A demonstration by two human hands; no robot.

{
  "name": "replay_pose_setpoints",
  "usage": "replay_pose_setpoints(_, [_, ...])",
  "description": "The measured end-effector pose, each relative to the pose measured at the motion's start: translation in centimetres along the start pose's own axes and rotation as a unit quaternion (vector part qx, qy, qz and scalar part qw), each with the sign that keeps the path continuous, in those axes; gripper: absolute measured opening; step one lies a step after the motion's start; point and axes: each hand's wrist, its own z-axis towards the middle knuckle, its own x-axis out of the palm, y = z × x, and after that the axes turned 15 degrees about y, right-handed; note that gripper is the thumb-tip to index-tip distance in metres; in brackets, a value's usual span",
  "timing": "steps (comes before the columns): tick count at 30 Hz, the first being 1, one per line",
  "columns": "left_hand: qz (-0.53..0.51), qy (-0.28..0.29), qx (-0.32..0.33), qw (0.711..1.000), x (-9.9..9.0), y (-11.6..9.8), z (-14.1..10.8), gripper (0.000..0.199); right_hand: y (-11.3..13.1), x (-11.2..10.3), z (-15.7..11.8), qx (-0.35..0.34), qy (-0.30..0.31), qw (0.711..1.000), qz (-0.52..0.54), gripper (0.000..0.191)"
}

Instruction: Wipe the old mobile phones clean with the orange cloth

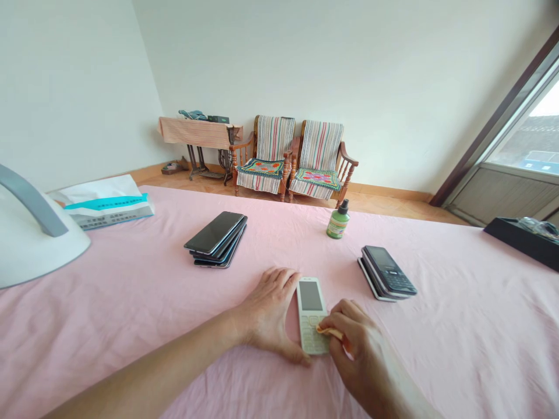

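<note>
White phone: it lies face up on the pink cloth [144,273] between my hands; I take this white phone [311,295] as my landmark for everything else.
Left hand: my left hand [266,308] arches wide along the phone's left side, fingers at its top corner and thumb by its bottom corner, bracing it between them.
Right hand: my right hand [356,337], over the phone's lower right, has its fingers pinched closed on a folded orange rag [331,331], pressed to the keys.
Keypad: I judge this to be wiping; short strokes along the key rows, with light pressure, should suit the keypad [308,330] best.
Rag: a fresh fold for each pass would probably lift more, and a tucked edge should reach the grooves.
Brace: too much push could skid the phone on the loose cloth, so my left thumb does well to resist each stroke.
Dark smartphones: the stack [217,235] sits beyond the phone, to its left.
Keypad phones: another pile [390,269] sits right of it, slightly farther off.
Green bottle: this spray bottle [338,223] stands upright beyond it, a little right.
</note>
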Motion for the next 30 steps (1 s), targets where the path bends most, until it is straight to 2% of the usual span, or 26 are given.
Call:
replay_pose_setpoints(7, [-0.001, -0.011, 0.009, 1.0, 0.2, 0.1, 0.0, 0.12, 1.1, 0.2, 0.2, -0.02, 0.036, 0.999, 0.01, 0.037])
replay_pose_setpoints(12, [-0.011, -0.013, 0.004, 1.0, 0.2, 0.2, 0.1, 0.122, 1.1, 0.3, 0.3, -0.016, 0.029, 0.999, 0.001, 0.037])
replay_pose_setpoints(22, [-0.008, -0.014, 0.003, 1.0, 0.4, 0.2, 0.0, 0.119, 1.4, -0.3, 0.7, -0.02, 0.065, 0.996, -0.053, 0.03])
replay_pose_setpoints(30, [-0.008, -0.006, 0.003, 1.0, 0.3, 0.1, 0.0, 0.121, 1.4, -0.1, 0.6, -0.011, 0.051, 0.998, -0.025, 0.031])
